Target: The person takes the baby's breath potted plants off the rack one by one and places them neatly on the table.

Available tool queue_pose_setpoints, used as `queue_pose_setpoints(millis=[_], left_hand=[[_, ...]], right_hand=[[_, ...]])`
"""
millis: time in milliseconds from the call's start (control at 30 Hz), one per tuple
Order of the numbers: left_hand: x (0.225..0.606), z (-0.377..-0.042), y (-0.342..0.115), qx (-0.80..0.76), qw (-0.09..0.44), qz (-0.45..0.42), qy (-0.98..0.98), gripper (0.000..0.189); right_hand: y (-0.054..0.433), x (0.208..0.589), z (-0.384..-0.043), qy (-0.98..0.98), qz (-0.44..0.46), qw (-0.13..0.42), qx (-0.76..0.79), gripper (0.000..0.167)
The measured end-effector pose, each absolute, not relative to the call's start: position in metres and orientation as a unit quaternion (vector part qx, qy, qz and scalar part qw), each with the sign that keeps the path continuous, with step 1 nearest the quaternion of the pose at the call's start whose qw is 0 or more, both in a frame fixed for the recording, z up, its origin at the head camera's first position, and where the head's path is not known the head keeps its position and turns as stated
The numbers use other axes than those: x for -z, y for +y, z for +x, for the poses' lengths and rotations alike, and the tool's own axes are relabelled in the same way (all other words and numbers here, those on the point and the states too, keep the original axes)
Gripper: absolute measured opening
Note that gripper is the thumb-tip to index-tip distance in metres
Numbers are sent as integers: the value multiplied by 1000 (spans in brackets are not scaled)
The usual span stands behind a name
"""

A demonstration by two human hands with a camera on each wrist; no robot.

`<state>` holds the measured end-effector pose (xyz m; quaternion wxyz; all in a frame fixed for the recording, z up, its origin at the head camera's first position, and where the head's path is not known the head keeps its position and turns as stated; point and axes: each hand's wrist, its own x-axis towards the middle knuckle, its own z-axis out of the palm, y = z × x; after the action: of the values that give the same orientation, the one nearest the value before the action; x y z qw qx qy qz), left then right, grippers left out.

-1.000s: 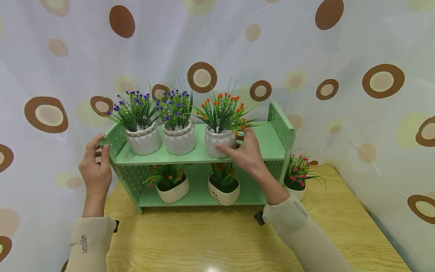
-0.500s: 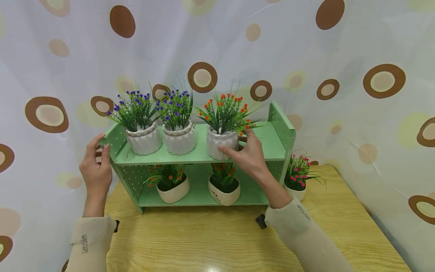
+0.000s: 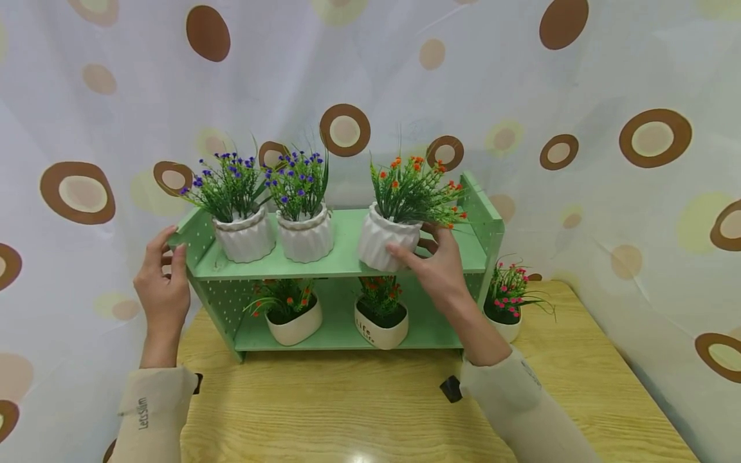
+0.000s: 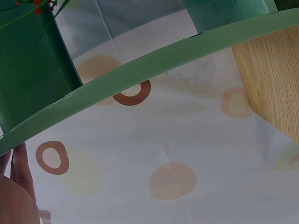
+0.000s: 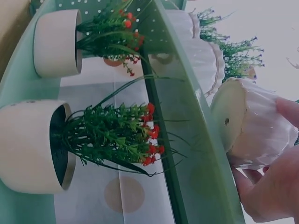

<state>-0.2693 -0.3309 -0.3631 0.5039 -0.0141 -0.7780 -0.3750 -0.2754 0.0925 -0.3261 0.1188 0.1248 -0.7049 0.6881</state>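
Orange-flower pot (image 3: 386, 244): has shifted a bit to the right since half a second ago, and it's tipped now, flowers leaning right, where it stood upright before. The right hand (image 3: 438, 267) went along with it; everything else pretty much stayed put.
Where it's at: right of centre at the upper tier of the green shelf (image 3: 345, 244), by the front edge, tilted enough that the right wrist view catches its underside and drain hole (image 5: 227, 122).
Pot grip: right thumb across the front, the other fingers curled round the far right side, so that hand definitely has hold of it.
How it'd handle: looks like glazed ceramic, so I'd guess hard, fairly light, a little slick and chippable. I'd hold it by the ridged body, thumb and fingers on opposite sides, not by the wavy rim or the bendy stems.
Left hand (image 3: 164, 283): thumb and fingertips at the shelf's left end panel. Can't honestly tell if they're pinching it or just resting there; the wrist view hides the thumb.
Purple neighbours: outer purple pot (image 3: 244, 241) and inner purple pot (image 3: 305, 239), both upright, left of the tipped one.
Lower tier: left cream pot (image 3: 296, 326) and right cream pot (image 3: 388, 334), both red-flowered.
Table: pink-flower pot (image 3: 503, 330) on the wooden table (image 3: 336, 405), just right of the shelf.
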Motion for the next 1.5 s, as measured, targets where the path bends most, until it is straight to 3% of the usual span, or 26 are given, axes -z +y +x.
queue_pose_setpoints(millis=[767, 1200, 1500], left_hand=[[360, -272, -328, 380, 510, -18, -772, 37], [364, -272, -331, 383, 509, 1, -771, 36], [365, -271, -332, 384, 503, 1, -775, 37]], right_hand=[[117, 345, -211, -636, 126, 97, -755, 65], [128, 386, -173, -604, 118, 100, -782, 71], [135, 428, -160, -564, 147, 119, -804, 67]])
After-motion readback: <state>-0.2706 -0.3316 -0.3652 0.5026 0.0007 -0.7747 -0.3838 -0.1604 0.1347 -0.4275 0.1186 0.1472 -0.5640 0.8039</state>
